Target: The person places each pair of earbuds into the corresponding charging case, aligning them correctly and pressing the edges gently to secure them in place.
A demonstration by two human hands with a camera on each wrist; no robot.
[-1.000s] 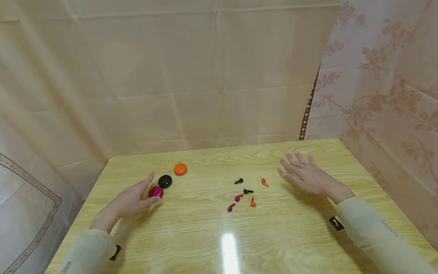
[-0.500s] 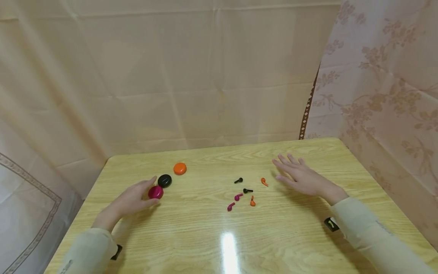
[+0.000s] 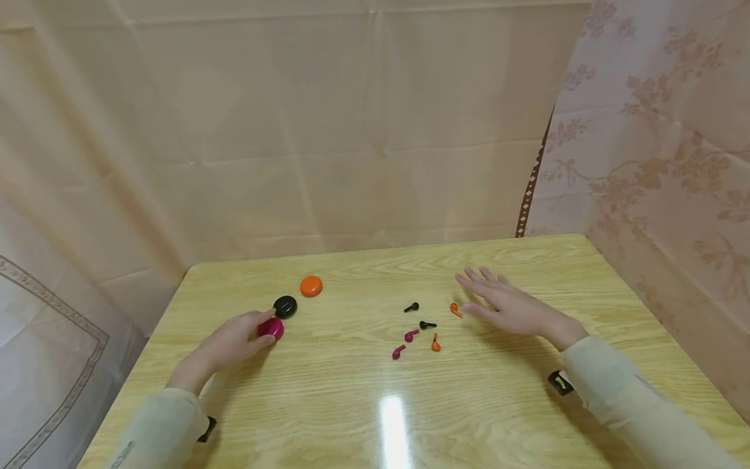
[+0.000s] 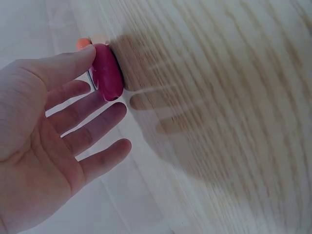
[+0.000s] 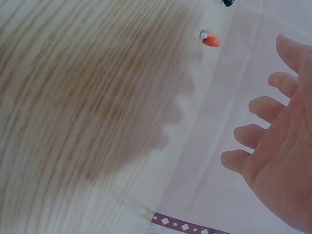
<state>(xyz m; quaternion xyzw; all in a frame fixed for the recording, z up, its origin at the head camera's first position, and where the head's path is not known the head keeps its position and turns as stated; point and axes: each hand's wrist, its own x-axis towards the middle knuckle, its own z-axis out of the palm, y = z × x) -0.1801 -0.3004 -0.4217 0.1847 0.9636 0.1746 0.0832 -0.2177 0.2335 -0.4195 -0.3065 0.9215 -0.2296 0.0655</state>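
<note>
My left hand (image 3: 225, 342) is at a round, shiny magenta earbud case (image 3: 273, 328) on the left of the table, thumb and index finger pinching its sides. In the left wrist view the thumb presses the near face of the magenta case (image 4: 108, 73), while the other fingers spread loosely. Just beyond lies a black case (image 3: 286, 307), and farther back an orange case (image 3: 311, 286). My right hand (image 3: 515, 311) hovers with fingers extended and holds nothing. Nearest to it is an orange earbud (image 3: 455, 309), which the right wrist view also shows (image 5: 210, 39).
Mid-table lie two black earbuds (image 3: 413, 307), two magenta earbuds (image 3: 411, 335) and a second orange earbud (image 3: 435, 343). The wood-grain table (image 3: 328, 404) has cloth curtains (image 3: 375, 163) along its back and sides.
My left thumb and index finger have closed in on the magenta case. My right hand has moved left, nearer the orange earbud.
</note>
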